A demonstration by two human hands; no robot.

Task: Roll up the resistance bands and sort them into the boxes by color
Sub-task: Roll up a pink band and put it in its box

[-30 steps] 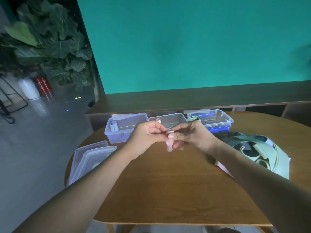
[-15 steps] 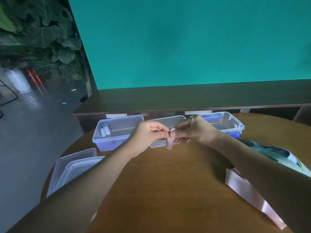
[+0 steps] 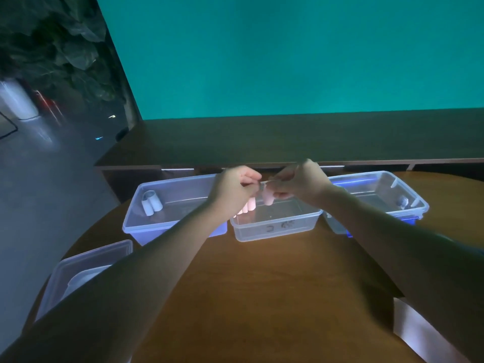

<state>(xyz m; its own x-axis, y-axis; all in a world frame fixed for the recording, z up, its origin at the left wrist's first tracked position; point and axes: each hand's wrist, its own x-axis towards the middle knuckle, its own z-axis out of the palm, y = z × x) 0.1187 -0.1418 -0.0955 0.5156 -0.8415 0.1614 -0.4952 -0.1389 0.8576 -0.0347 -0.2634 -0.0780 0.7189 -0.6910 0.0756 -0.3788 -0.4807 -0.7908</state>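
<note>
Now that my left hand (image 3: 235,187) and right hand (image 3: 301,184) have carried the pink roll (image 3: 268,197), pinched in my fingers, over the middle box (image 3: 275,226) at frame centre, it can drop in.

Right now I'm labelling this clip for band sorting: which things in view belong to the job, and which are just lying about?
Part of the job:
- pink roll, pinched by left hand and right hand
- middle box, pink rolls inside
- left box, pale rolls inside
- right box
- loose pink band

Lying about:
- lids
- plant
</note>
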